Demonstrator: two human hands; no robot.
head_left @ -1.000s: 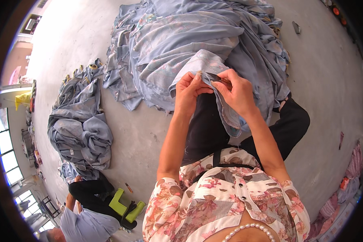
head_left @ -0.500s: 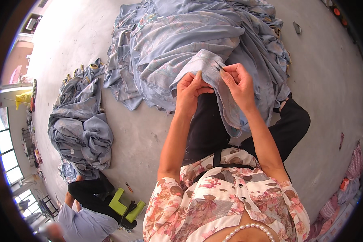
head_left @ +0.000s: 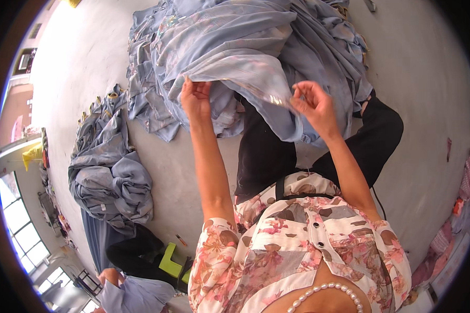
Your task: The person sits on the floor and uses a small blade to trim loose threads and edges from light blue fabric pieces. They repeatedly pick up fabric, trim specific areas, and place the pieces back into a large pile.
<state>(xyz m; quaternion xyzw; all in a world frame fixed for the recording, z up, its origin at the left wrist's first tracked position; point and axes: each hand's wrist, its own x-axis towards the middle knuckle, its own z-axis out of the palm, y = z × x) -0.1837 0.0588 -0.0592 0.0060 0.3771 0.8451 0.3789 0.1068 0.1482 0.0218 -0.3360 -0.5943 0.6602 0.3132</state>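
Note:
A large heap of thin blue-grey patterned fabric (head_left: 230, 41) lies in front of me, draped up to my dark trousers. At its near edge, my left hand (head_left: 196, 100) pinches the cloth's border, fingers curled under it. The edge stretches to the right toward my right hand (head_left: 317, 108), which is closed beside the cloth. Blurred shiny blades, apparently of small thread snips (head_left: 281, 100), stick out leftward from its fingertips and lie over the fabric edge. Motion smears the blades, and their handle is hidden in the hand.
A smaller heap of similar fabric (head_left: 109, 177) lies on the grey floor (head_left: 175, 172) to the left. Beyond its near end sits another person (head_left: 136, 295), with a lime-green stool-like object (head_left: 171, 264) and a small orange tool (head_left: 181, 240) close by. Pinkish cloth (head_left: 444, 237) lies far right.
My left hand has moved left and slightly up along the cloth, drawing its edge out wide. My right hand stays near its place, its blades now pointing left. The view has shifted slightly.

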